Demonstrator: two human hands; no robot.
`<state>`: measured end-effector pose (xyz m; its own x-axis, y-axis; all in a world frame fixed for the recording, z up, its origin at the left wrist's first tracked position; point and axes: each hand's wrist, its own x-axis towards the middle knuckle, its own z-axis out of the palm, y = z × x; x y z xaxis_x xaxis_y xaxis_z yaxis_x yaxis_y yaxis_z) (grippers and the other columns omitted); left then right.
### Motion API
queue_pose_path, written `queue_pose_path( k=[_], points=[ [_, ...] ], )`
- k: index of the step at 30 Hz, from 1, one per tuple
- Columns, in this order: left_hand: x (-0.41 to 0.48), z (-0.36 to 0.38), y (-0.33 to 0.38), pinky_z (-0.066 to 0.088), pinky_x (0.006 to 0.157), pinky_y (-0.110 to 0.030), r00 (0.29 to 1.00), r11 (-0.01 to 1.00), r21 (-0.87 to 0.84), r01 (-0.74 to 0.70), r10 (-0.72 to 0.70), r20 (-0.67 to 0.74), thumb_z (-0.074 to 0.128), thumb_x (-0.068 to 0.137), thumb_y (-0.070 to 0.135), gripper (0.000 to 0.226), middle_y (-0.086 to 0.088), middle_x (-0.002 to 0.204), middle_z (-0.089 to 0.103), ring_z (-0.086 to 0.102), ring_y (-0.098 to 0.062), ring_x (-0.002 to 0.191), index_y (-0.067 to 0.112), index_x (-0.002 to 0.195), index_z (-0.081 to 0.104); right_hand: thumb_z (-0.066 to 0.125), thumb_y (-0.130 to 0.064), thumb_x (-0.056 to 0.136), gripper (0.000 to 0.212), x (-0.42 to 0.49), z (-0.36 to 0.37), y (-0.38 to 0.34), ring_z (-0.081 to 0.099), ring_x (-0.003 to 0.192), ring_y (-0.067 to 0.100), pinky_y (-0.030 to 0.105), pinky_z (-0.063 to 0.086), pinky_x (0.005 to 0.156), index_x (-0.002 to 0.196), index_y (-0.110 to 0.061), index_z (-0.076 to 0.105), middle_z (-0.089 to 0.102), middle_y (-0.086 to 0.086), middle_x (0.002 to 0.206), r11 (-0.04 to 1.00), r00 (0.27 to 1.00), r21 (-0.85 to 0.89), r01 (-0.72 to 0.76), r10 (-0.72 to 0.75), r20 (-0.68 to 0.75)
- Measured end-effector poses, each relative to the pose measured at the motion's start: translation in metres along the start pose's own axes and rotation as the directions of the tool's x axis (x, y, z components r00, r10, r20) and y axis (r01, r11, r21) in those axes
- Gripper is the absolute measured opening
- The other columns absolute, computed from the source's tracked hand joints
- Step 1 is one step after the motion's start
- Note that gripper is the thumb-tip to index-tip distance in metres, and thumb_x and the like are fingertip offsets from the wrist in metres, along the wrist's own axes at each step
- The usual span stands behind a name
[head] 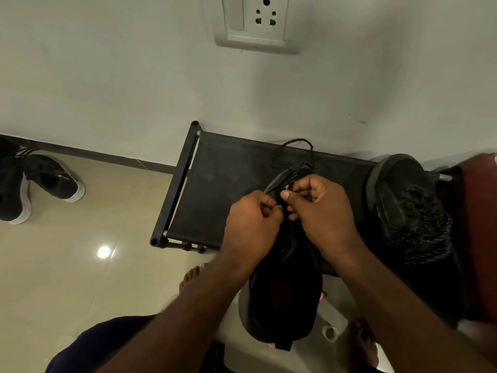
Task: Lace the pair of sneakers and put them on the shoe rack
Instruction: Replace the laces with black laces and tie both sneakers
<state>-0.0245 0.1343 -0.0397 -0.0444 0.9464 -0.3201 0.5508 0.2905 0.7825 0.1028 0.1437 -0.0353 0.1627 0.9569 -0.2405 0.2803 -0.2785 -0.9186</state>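
Sneaker number one, black and soft-looking, lies with its toe end on the fabric top of the shoe rack and its heel overhanging the front edge toward the person. The right grip is closed in a pinch on the speckled lace near the toe-end eyelets. The left grip is curled tight just beside it, apparently pinching the lace's other run, though its fingertips are partly hidden. A slack loop of lace trails beyond the toe toward the wall.

I'd judge the shoe light, with a yielding upper that will buckle if pressed. It is best steadied at the eyelet row while threading and lifted by the heel collar or sole afterwards. The lace is thin, limp cord and should be held close to its tip.

The second sneaker lies tipped at the right end of the rack, well apart from the hands, and its lacing looks to be in.

The rack top is dark, taut cloth on a tube frame, so it is likely to give a little. It stands against a pale wall with a socket plate above, on a glossy tiled floor. Another dark pair with white soles lies to the left.
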Motion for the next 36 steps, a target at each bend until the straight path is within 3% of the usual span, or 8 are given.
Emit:
queue_pose_path(
  k=[3,6,10,12,16,22,27,36],
  points=[
    [0.004,0.003,-0.007,0.055,0.073,-0.028,0.98,0.976,-0.094,0.195,-0.192,0.045,0.073,0.084,0.032,0.025,0.002,0.091,0.064,0.063,-0.011,0.082,0.017,0.1,0.06,0.071,-0.007,0.09,0.019,0.003,0.002,0.003,0.065,0.059,0.003,0.014,0.049,0.053,0.08,-0.021,0.063,0.068,0.001,0.075,0.998,1.0,-0.057,-0.01,0.012,0.025],
    [0.001,0.009,-0.007,0.055,0.09,-0.041,0.949,0.944,-0.106,0.311,-0.304,0.083,0.066,0.069,0.057,0.059,-0.001,0.114,0.058,0.061,-0.018,0.103,0.022,0.115,0.053,0.068,-0.007,0.092,0.018,0.005,0.003,0.006,0.063,0.056,0.001,0.013,0.048,0.052,0.082,-0.021,0.062,0.067,0.002,0.075,0.995,0.999,-0.094,-0.02,0.023,0.025],
    [-0.002,0.011,-0.004,0.052,0.088,-0.033,0.939,0.935,-0.107,0.339,-0.33,0.097,0.063,0.086,0.046,0.038,0.007,0.101,0.057,0.059,-0.015,0.099,0.023,0.112,0.048,0.066,-0.006,0.094,0.011,0.006,0.001,0.007,0.065,0.057,0.005,0.014,0.05,0.052,0.088,-0.015,0.064,0.067,0.004,0.078,0.997,1.0,-0.082,-0.009,0.009,0.001],
    [-0.002,0.009,-0.001,0.052,0.087,-0.033,0.941,0.936,-0.108,0.334,-0.324,0.097,0.062,0.088,0.043,0.034,0.008,0.098,0.058,0.06,-0.014,0.097,0.023,0.112,0.049,0.065,-0.006,0.094,0.005,0.006,0.0,0.007,0.065,0.057,0.007,0.015,0.05,0.052,0.093,-0.011,0.065,0.068,0.006,0.08,0.998,1.0,-0.059,-0.013,0.011,-0.021],
    [-0.006,0.01,0.003,0.053,0.088,-0.032,0.952,0.942,-0.161,0.295,-0.276,0.129,0.064,0.088,0.039,0.054,0.011,0.1,0.057,0.061,-0.01,0.098,0.019,0.134,0.046,0.067,-0.007,0.094,0.002,0.005,-0.003,0.005,0.065,0.055,0.01,0.017,0.051,0.05,0.095,-0.007,0.066,0.07,0.009,0.082,0.999,0.998,0.024,-0.041,0.042,-0.056],
    [-0.015,0.016,0.004,0.05,0.098,-0.039,0.983,0.977,-0.127,0.173,-0.163,0.082,0.071,0.076,0.042,0.076,0.001,0.128,0.051,0.054,-0.015,0.114,0.024,0.141,0.037,0.069,-0.009,0.091,0.008,0.004,-0.014,0.001,0.064,0.051,0.011,0.023,0.052,0.048,0.089,-0.016,0.066,0.069,0.005,0.076,0.998,0.995,-0.049,-0.033,0.028,-0.092],
    [-0.016,0.019,0.006,0.05,0.099,-0.039,0.991,0.989,-0.078,0.123,-0.119,0.056,0.063,0.063,0.054,0.089,0.001,0.131,0.051,0.053,-0.015,0.117,0.023,0.142,0.036,0.069,-0.006,0.09,0.011,0.001,-0.026,-0.002,0.067,0.056,0.011,0.019,0.053,0.051,0.085,-0.015,0.068,0.069,0.005,0.075,0.993,1.0,-0.118,-0.024,0.021,-0.024],
    [-0.019,0.02,0.007,0.051,0.097,-0.04,0.996,0.994,-0.056,0.09,-0.088,0.035,0.063,0.061,0.056,0.087,0.002,0.126,0.055,0.055,-0.015,0.115,0.023,0.139,0.039,0.069,-0.005,0.09,0.009,0.002,-0.034,-0.007,0.069,0.055,0.015,0.025,0.058,0.055,0.085,-0.013,0.07,0.07,0.007,0.069,0.981,0.998,-0.188,-0.044,0.05,0.031]
  ],
)
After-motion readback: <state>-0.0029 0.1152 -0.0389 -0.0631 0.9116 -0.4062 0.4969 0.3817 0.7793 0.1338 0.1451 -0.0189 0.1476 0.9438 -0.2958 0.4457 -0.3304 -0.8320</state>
